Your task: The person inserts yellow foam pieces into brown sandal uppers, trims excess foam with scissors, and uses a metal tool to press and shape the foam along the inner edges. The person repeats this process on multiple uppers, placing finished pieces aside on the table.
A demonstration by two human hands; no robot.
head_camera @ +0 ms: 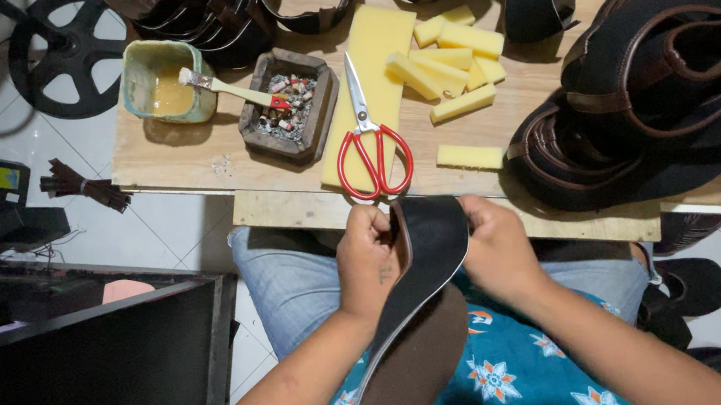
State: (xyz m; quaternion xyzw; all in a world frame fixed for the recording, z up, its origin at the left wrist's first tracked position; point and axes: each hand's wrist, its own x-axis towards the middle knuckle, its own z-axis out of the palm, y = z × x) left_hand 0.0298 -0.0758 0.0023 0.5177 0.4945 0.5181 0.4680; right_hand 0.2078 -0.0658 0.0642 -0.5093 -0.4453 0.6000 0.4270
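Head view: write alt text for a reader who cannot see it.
Two bare hands, left hand and right hand, hold a dark shoe-upper piece over the lap. Beyond, a wooden board bears red-handled scissors, yellow foam pieces, a glue pot with brush and stacked uppers.

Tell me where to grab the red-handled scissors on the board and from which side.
Take the scissors by the red loop handles, coming from the near edge of the board. The loops point toward the person, while the closed blades point away along the yellow foam sheet.
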